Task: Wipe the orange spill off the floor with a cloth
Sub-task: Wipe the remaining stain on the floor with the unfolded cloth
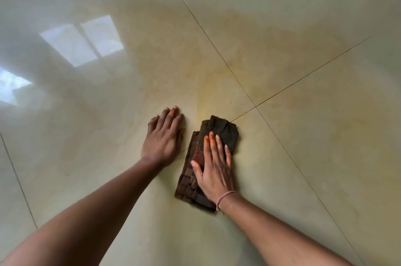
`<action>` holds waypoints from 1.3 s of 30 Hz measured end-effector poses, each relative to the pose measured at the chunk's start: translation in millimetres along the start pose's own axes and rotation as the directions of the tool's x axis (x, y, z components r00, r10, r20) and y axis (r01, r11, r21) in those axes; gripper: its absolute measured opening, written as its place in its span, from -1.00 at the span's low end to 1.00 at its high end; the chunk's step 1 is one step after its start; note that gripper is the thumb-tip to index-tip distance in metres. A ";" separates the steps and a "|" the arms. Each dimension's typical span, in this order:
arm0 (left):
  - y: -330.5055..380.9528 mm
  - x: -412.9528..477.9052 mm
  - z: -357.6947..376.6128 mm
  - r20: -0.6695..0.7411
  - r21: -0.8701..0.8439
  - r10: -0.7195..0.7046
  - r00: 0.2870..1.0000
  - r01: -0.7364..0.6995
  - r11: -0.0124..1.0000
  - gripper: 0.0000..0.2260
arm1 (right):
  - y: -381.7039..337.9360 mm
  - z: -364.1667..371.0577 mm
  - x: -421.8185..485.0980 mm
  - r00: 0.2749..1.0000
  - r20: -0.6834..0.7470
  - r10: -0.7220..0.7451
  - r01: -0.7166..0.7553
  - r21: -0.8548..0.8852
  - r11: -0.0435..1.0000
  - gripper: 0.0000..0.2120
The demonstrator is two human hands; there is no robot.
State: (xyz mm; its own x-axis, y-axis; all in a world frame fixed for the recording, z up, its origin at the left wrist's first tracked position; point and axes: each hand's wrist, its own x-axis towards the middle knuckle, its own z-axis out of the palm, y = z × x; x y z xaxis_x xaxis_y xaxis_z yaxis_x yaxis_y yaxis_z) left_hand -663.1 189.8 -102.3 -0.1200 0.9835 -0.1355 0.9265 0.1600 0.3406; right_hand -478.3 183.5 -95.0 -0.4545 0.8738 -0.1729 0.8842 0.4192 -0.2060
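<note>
Right hand [213, 170] flat on cloth [219, 133] — orange spill [217, 89] (faint) beyond.

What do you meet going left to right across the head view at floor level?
Window reflection → left hand flat on the floor → brown cloth → right hand pressing on the cloth → tile joint crossing → orange smear.

Soft daylight, window glare [82, 42] on glossy floor [303, 157], wide-angle edge warping.
</note>
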 end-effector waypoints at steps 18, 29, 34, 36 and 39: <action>-5.6 25.9 1.3 -0.058 -0.037 -0.043 0.997 0.041 0.998 -0.49 | 109.4 -22.5 56.2 0.997 -0.029 -0.070 0.068 -0.079 0.995 -0.24; -4.1 28.2 5.2 -0.082 -0.031 -0.019 0.996 0.017 0.999 -0.48 | 35.4 -24.5 166.8 0.978 -0.044 -0.205 0.199 -0.107 0.974 -0.25; -7.5 28.3 6.3 -0.073 0.011 -0.024 0.997 0.025 1.000 -0.46 | 124.2 -36.3 134.5 0.993 -0.039 -0.112 0.107 -0.106 0.989 -0.22; -7.0 28.6 6.1 -0.070 0.018 -0.014 0.997 0.016 1.000 -0.45 | 103.6 -42.6 192.1 0.992 -0.098 0.082 -0.088 -0.066 0.994 -0.21; -6.4 30.4 6.0 -0.078 0.020 -0.007 0.997 0.008 1.000 -0.46 | 28.8 -32.9 237.6 0.995 -0.087 0.044 -0.048 -0.045 0.998 -0.22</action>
State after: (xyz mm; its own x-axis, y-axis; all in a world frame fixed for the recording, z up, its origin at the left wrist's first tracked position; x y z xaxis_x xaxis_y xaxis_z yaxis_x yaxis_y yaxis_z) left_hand -670.5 218.1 -114.2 -0.1539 0.9860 -0.0646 0.9323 0.1666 0.3211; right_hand -557.2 411.3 -110.3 -0.4042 0.9095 -0.0973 0.9089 0.3875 -0.1541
